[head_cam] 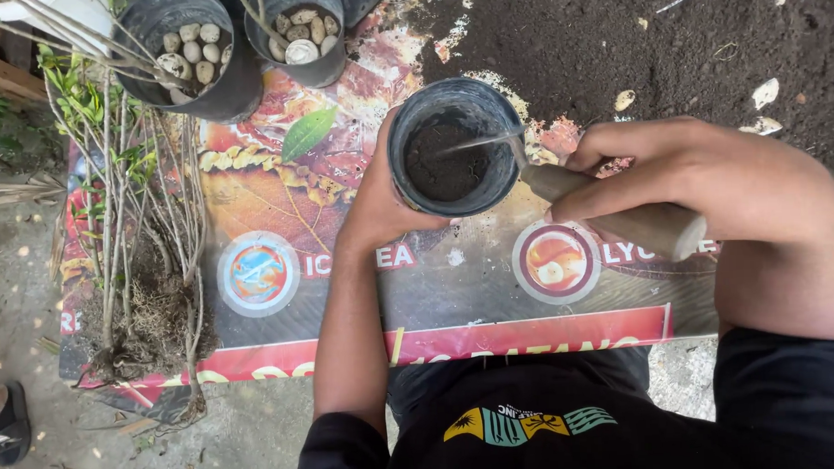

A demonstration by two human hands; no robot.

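Note:
My left hand (374, 204) grips the side of a black plastic pot (413, 110) partly filled with dark soil, holding it upright over a printed banner sheet (345, 292). In my right hand (701, 174) is a trowel, held by its pale wooden handle (634, 219). Its thin metal blade (483, 142) reaches over the pot's rim and into the soil.
A heap of dark soil (632, 42) with pale bits lies at the upper right. Two black pots with pebbles (193, 48) (304, 30) stand at the top left. Bare-root seedlings (141, 272) lie along the banner's left edge. A sandalled foot (3, 420) shows at lower left.

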